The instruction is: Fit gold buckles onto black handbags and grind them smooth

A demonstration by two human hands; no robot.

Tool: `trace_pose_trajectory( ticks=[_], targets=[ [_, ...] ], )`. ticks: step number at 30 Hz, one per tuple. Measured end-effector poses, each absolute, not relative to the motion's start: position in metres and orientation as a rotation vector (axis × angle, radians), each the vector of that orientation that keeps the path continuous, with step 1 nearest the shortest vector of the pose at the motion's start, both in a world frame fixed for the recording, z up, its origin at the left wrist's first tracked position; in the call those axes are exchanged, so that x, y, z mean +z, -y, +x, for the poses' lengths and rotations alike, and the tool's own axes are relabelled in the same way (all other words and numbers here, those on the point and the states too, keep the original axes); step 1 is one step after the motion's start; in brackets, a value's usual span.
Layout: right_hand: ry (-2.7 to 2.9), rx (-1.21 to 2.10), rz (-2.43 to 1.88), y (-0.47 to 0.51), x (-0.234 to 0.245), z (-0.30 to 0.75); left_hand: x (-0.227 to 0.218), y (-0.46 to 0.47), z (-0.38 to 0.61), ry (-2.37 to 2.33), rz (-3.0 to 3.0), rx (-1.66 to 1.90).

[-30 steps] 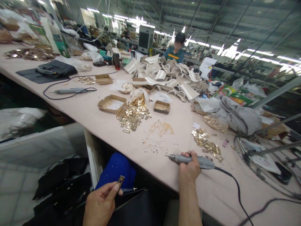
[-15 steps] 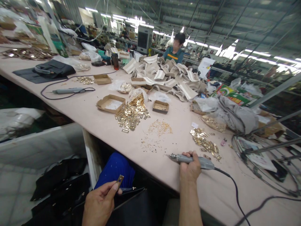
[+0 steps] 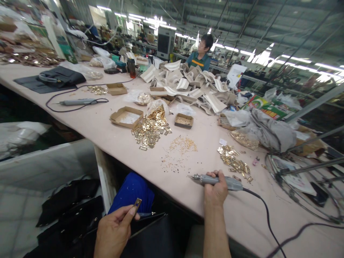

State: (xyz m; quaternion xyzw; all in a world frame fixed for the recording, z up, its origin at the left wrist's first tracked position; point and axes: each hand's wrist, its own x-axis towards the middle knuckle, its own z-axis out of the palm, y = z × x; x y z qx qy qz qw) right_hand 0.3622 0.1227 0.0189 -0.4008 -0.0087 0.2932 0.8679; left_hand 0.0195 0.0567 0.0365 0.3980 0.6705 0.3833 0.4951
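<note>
My left hand (image 3: 114, 229) is below the table edge, pinching a small gold metal plate (image 3: 137, 203) between thumb and forefinger above a black bag (image 3: 150, 238) on my lap. My right hand (image 3: 216, 191) rests on the pink table (image 3: 107, 132), wrapped round a grey corded electric screwdriver (image 3: 215, 180) whose tip points left. Small gold screws (image 3: 181, 145) lie scattered just beyond the tip. A pile of gold plates (image 3: 235, 163) lies to the right of the tool.
A larger heap of gold plates (image 3: 150, 127), cardboard trays (image 3: 126, 116) and a small box (image 3: 184, 120) sit mid-table. A second screwdriver (image 3: 77, 102) lies at left. Beige bag pieces (image 3: 188, 87) pile up farther back, where a person (image 3: 200, 57) sits. Grey cloth (image 3: 271, 130) lies right.
My right hand has slid the screwdriver slightly left along the table. The view has shifted a little. My left hand still holds the plate in the same place.
</note>
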Motion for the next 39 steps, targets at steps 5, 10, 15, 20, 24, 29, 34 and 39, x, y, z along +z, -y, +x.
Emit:
trace_pose_trajectory(
  ticks=[5, 10, 15, 20, 24, 29, 34, 39],
  targets=[
    [0.022, 0.628, -0.840, -0.127, 0.018, 0.358, 0.032, -0.056, 0.019, -1.624, 0.944, 0.955],
    [-0.008, 0.613, -0.848, -0.128, 0.019, 0.357, 0.031, -0.057, 0.018, -1.612, 0.934, 0.927],
    [-0.022, 0.605, -0.857, -0.126, 0.021, 0.356, 0.033, -0.058, 0.018, -1.594, 0.938, 0.924],
    [-0.010, 0.608, -0.861, -0.124, 0.023, 0.356, 0.034, -0.057, 0.018, -1.593, 0.915, 0.953],
    [-0.023, 0.609, -0.867, -0.122, 0.025, 0.357, 0.034, -0.057, 0.016, -1.588, 0.934, 0.929],
    [-0.054, 0.586, -0.883, -0.120, 0.026, 0.356, 0.031, -0.058, 0.014, -1.586, 0.956, 0.946],
    [-0.080, 0.583, -0.881, -0.118, 0.025, 0.358, 0.027, -0.057, 0.014, -1.585, 0.930, 0.999],
    [-0.098, 0.587, -0.871, -0.120, 0.026, 0.359, 0.025, -0.057, 0.013, -1.600, 0.958, 0.977]
  ],
)
